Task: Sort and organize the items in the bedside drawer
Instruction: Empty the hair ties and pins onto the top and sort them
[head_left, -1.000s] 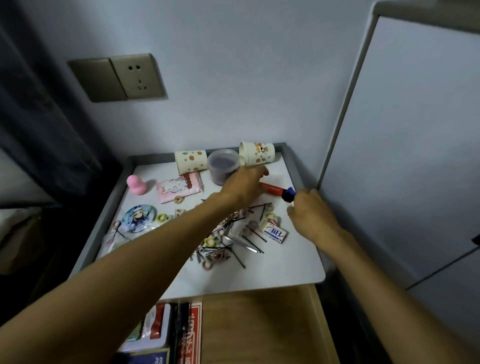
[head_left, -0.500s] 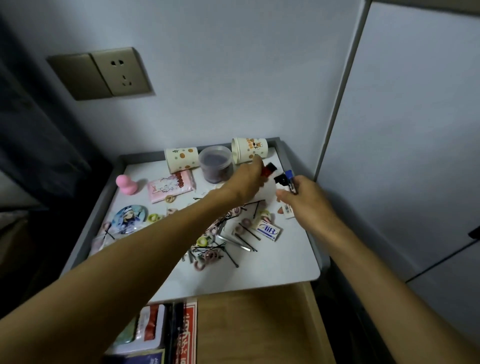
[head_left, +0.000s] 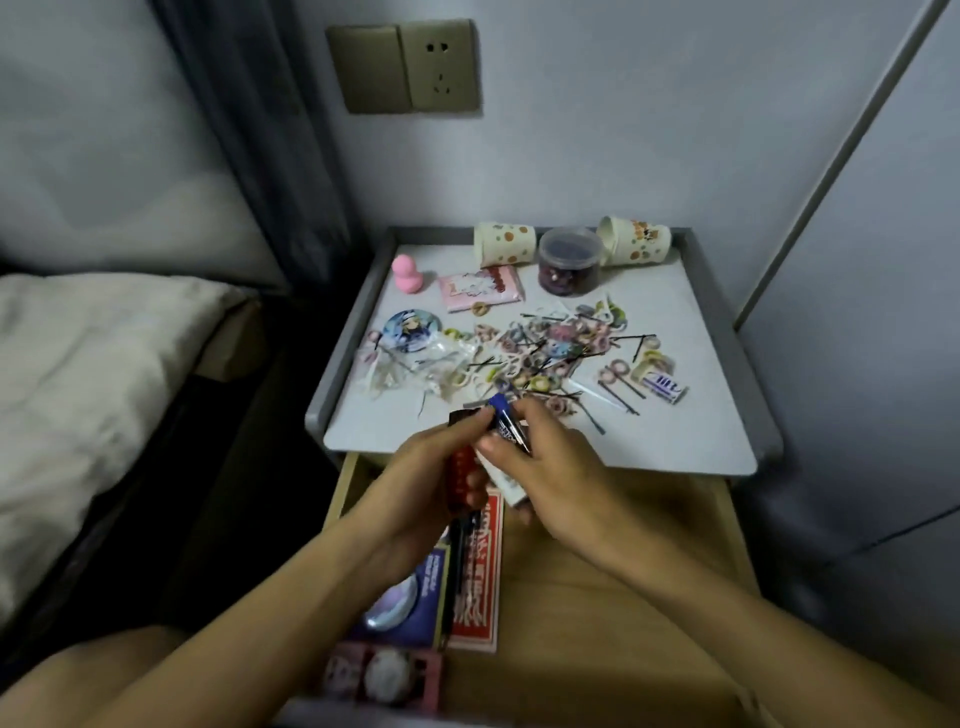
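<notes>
Holding: the left hand (head_left: 415, 483) curls its fingers (head_left: 480, 417) round a red cylindrical marker with a dark cap (head_left: 461, 470); the right hand (head_left: 550, 467) pinches a blue-capped plastic marker (head_left: 505, 420) and also holds a white flat piece (head_left: 501, 480) I cannot identify.
Place: both markers hang over the counter (head_left: 675, 441) at its front edge, above the open wooden drawer (head_left: 623, 545).
Axes: the red marker runs front to back, cap toward the counter; the blue cap tilts rear-left.
Next, likely: the drawer lies straight below, and the left hand is nearer its filled left side.
</notes>
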